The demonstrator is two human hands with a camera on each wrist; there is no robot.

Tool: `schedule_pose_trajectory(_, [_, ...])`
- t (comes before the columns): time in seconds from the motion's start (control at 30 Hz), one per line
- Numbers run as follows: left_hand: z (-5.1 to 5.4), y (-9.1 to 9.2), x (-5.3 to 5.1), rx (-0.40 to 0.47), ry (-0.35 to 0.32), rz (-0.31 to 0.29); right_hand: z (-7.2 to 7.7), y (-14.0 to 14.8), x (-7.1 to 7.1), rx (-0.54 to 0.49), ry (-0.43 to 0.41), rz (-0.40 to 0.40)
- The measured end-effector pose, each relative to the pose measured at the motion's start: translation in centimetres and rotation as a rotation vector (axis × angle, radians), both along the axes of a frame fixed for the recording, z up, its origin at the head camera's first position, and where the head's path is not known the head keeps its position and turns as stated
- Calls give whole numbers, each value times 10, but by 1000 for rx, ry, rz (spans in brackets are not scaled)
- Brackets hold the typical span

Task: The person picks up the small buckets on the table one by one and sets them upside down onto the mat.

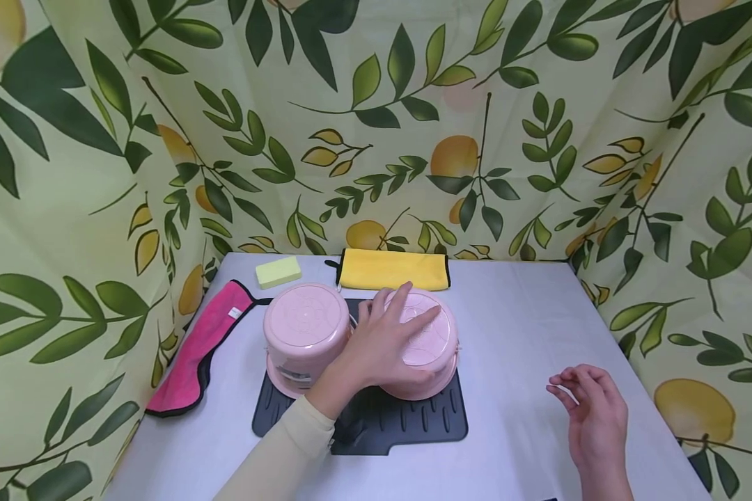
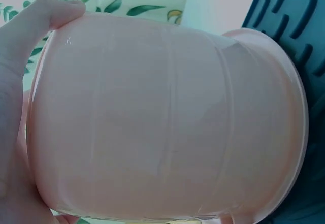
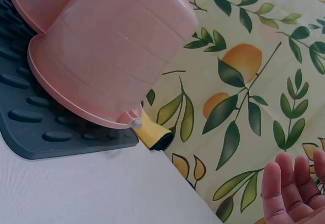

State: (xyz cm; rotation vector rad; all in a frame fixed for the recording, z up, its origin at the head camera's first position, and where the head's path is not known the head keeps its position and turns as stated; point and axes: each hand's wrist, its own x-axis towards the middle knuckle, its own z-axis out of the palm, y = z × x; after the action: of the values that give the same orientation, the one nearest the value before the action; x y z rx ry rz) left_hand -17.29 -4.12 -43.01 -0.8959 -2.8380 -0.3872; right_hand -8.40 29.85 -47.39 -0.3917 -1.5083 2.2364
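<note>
Two pink buckets stand upside down side by side on a dark ribbed drying mat (image 1: 429, 421). My left hand (image 1: 382, 341) spans the upturned base of the right bucket (image 1: 429, 341) and grips it from above. The left wrist view shows the thumb over the base's edge and the bucket's smooth wall (image 2: 152, 117); its rim meets the mat. Left of that hand is the other bucket (image 1: 307, 316), partly behind the forearm. My right hand (image 1: 592, 410) is held above the right side of the table, fingers loosely bent, holding nothing, apart from the buckets.
A folded yellow cloth (image 1: 395, 270) lies behind the buckets, near the patterned curtain (image 1: 376, 139). A pale yellow sponge (image 1: 278, 272) sits at the back left. Along the left edge lies a pink cloth (image 1: 203, 355) with black trim. Everything rests on a white table (image 1: 514, 313).
</note>
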Motion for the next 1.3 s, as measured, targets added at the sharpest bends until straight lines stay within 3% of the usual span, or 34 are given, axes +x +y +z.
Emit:
schedule_pose_trajectory(0.17, [2, 5, -11, -14, -71, -21, 1, 0, 0, 14, -33, -23])
schedule_pose_trajectory(0.4, [10, 8, -17, -30, -141, -54, 1, 1, 0, -1, 7, -6])
schedule_pose_trajectory(0.63, [11, 11, -23, -38, -159, -76, 2, 0, -1, 8, -55, -35])
schedule_pose_trajectory(0.93, [13, 14, -25, -49, -201, -87, 0, 2, 2, -34, -2, 19])
schedule_pose_trajectory(1.3, [12, 13, -31, -54, -203, -123, -1, 1, 1, -16, -22, 1])
